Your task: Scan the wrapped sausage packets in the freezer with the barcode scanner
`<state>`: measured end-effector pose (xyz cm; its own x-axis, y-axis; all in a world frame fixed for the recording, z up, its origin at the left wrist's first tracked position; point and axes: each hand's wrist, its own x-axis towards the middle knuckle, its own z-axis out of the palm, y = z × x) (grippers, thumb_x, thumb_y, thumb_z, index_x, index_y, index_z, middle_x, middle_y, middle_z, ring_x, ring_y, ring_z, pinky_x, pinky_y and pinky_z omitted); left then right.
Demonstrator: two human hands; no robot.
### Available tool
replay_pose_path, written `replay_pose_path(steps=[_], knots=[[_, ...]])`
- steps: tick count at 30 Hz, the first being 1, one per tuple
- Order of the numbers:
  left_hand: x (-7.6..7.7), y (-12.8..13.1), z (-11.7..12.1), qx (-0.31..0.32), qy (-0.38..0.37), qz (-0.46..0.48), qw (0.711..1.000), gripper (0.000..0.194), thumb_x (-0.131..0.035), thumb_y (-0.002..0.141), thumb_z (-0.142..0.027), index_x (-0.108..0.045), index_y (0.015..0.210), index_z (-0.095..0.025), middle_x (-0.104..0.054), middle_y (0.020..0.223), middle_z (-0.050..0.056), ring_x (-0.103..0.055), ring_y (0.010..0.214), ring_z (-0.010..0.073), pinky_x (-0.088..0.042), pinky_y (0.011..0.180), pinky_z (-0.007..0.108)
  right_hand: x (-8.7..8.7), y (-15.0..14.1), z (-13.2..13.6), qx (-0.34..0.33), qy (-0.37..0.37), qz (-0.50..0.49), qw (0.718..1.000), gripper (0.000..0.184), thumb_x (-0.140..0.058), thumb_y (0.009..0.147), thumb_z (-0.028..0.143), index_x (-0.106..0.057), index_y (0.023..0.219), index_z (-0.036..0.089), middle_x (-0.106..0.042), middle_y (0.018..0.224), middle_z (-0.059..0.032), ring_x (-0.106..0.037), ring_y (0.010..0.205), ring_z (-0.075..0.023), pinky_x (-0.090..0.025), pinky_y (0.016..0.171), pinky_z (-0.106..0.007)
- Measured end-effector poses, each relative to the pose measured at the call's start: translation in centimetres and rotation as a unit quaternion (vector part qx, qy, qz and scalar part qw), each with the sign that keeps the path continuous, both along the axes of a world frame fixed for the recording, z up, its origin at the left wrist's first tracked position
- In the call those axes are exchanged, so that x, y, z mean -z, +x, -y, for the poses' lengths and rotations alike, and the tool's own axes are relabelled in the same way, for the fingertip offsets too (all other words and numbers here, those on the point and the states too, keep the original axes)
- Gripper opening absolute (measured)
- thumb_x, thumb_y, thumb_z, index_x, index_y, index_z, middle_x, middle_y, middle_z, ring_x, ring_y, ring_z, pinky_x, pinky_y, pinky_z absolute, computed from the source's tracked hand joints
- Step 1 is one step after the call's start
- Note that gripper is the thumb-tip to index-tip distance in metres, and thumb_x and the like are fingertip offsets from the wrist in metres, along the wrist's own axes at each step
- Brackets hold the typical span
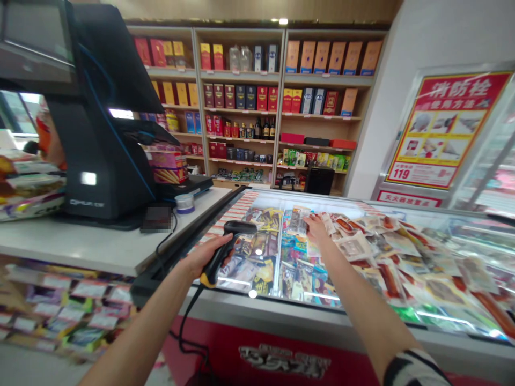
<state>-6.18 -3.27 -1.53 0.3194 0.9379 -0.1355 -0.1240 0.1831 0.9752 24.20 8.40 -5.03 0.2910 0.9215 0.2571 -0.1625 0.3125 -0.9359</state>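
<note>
My left hand (206,254) is wrapped round the handle of a black and yellow barcode scanner (240,228), held above the glass top of a chest freezer (289,309). A dark cable (188,312) hangs from the scanner's base. Farther forward, my right hand (317,225) reaches over the glass, its fingers closed at the edge of a clear plastic packet (298,220). Its contents are too small to make out. Just right of that hand lies a spread of vacuum-packed sausages and other packed foods (389,280). Colourful wrapped packets (263,241) show through the glass beneath.
At the left stands a counter (173,236) with a black checkout terminal (96,134), a small round tub (184,203) and snack bags (32,190). Shelves (241,78) of boxed goods line the back wall. A red and yellow poster (448,128) hangs at the right.
</note>
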Motion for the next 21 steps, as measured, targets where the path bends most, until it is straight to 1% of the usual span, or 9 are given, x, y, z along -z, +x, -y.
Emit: replay_pose_path(steps=[5,7,10,13,17,21], knots=[[-0.2,1.3,0.7,0.05,0.009,-0.002,0.999,0.029,-0.052,0.071,-0.042,-0.054,0.074,-0.013,-0.055,0.057,0.001,-0.047,0.041,0.0079,-0.034,0.039,0.019,0.4,-1.3,-1.2,-0.026,0.0,-0.11,0.994,0.019,-0.06,0.054,0.024,-0.044,0.062,0.02,-0.055,0.051,0.0049,-0.056,0.05,-0.0125,-0.046,0.048,-0.025],[-0.3,1.9,0.8,0.074,0.016,0.0,0.997,0.03,-0.052,0.072,-0.043,-0.054,0.072,-0.013,-0.054,0.058,0.001,-0.047,0.041,0.0078,-0.033,0.039,0.019,0.4,-1.5,-1.6,-0.03,-0.002,-0.136,0.99,0.018,-0.06,0.054,0.021,-0.044,0.062,0.02,-0.056,0.051,0.0051,-0.056,0.049,-0.0119,-0.047,0.048,-0.024],[-0.5,2.7,0.9,0.088,0.025,0.001,0.996,0.031,-0.053,0.071,-0.043,-0.055,0.069,-0.012,-0.054,0.057,0.001,-0.047,0.041,0.0077,-0.033,0.039,0.019,0.5,-1.7,-2.1,-0.034,-0.004,-0.158,0.987,0.02,-0.061,0.054,0.019,-0.042,0.06,0.02,-0.055,0.05,0.0061,-0.056,0.049,-0.0116,-0.047,0.047,-0.024],[-0.8,3.4,1.0,0.084,0.022,0.0,0.996,0.03,-0.055,0.069,-0.042,-0.056,0.071,-0.012,-0.054,0.057,0.001,-0.047,0.041,0.008,-0.034,0.04,0.02,0.5,-1.9,-2.2,-0.033,-0.003,-0.165,0.986,0.021,-0.061,0.053,0.02,-0.041,0.06,0.02,-0.053,0.048,0.007,-0.057,0.049,-0.0116,-0.048,0.048,-0.024],[-1.0,3.9,0.8,0.056,0.014,0.008,0.998,0.028,-0.056,0.069,-0.04,-0.056,0.072,-0.012,-0.054,0.055,0.001,-0.047,0.041,0.0078,-0.035,0.039,0.019,0.6,-2.2,-2.2,-0.018,-0.001,-0.156,0.988,0.021,-0.06,0.054,0.02,-0.04,0.061,0.02,-0.054,0.049,0.0072,-0.058,0.051,-0.0119,-0.048,0.05,-0.024],[-1.0,3.2,0.2,0.031,0.02,0.035,0.999,0.027,-0.054,0.071,-0.04,-0.055,0.073,-0.013,-0.055,0.058,0.001,-0.048,0.042,0.0074,-0.036,0.039,0.018,1.1,-2.2,-2.3,0.01,0.0,-0.123,0.992,0.019,-0.058,0.056,0.021,-0.04,0.061,0.021,-0.054,0.048,0.0067,-0.058,0.052,-0.0121,-0.047,0.05,-0.024]])
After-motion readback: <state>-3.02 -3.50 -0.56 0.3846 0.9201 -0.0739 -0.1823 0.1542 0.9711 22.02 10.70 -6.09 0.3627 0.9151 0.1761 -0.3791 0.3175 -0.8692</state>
